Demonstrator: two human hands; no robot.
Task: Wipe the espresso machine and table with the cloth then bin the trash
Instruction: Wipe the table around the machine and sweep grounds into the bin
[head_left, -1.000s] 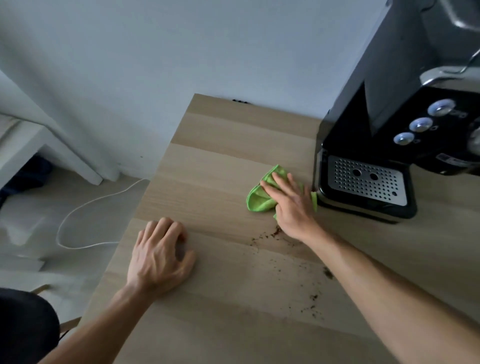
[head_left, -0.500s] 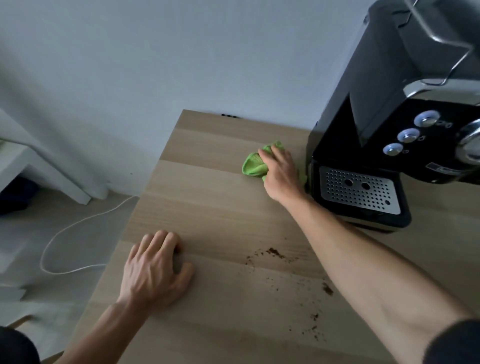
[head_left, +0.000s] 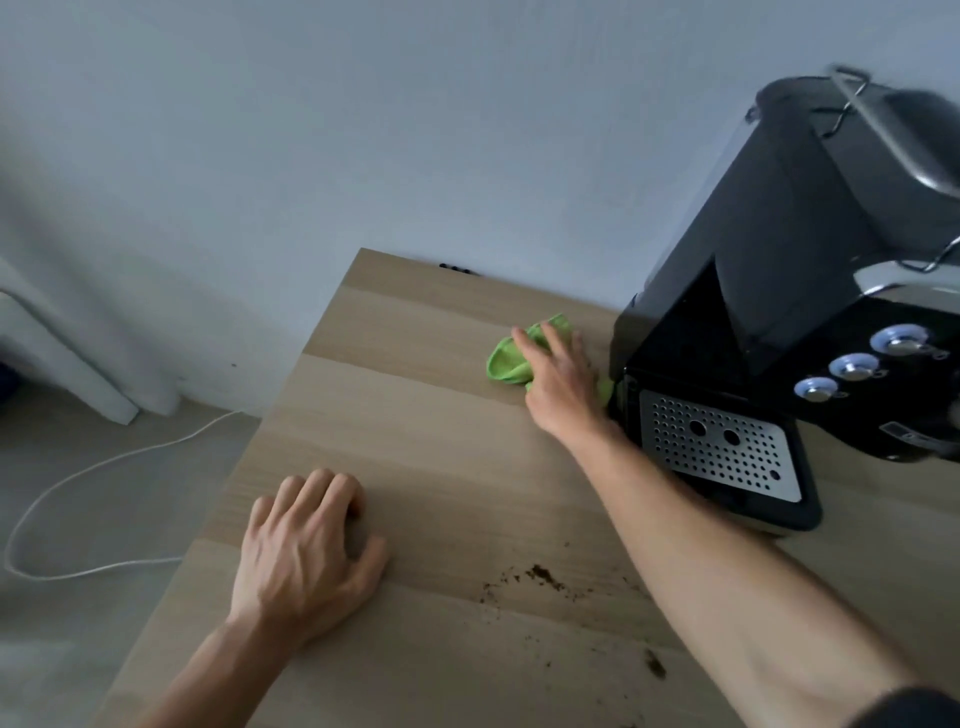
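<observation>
- Desk (head_left: 415, 415): light wood-grain top, seen from above; its far edge meets a pale wall (head_left: 363, 130).
- Nearest: coffee grounds (head_left: 540, 574) scattered on the desk, a denser clump near the middle and smaller specks trailing toward the near right, partly under the right forearm.
- Left hand (head_left: 306, 551): palm down on the desk near its left edge, fingers curled loosely, holding nothing. Well apart from the cloth.
- Right hand (head_left: 561, 384): arm reaches diagonally across the desk; fingers spread flat, pressing the cloth down against the desk rather than pinching it.
- Green cloth (head_left: 511, 358): bunched under the right hand, showing at the fingers' left side, with a small bit at the hand's right, just beside the machine's base.
- Espresso machine (head_left: 779, 291): black body on the desk's right side, near the wall. Perforated metal drip tray (head_left: 717, 447) at the front, three round silver buttons (head_left: 852, 366) on the panel, chrome trim and wire on top.
- Writing: small marks beside the buttons and a plate low on the front, all too blurred to read; no brand legible.
- Off the desk, left: a white cable (head_left: 104, 467) looping over the pale floor.
</observation>
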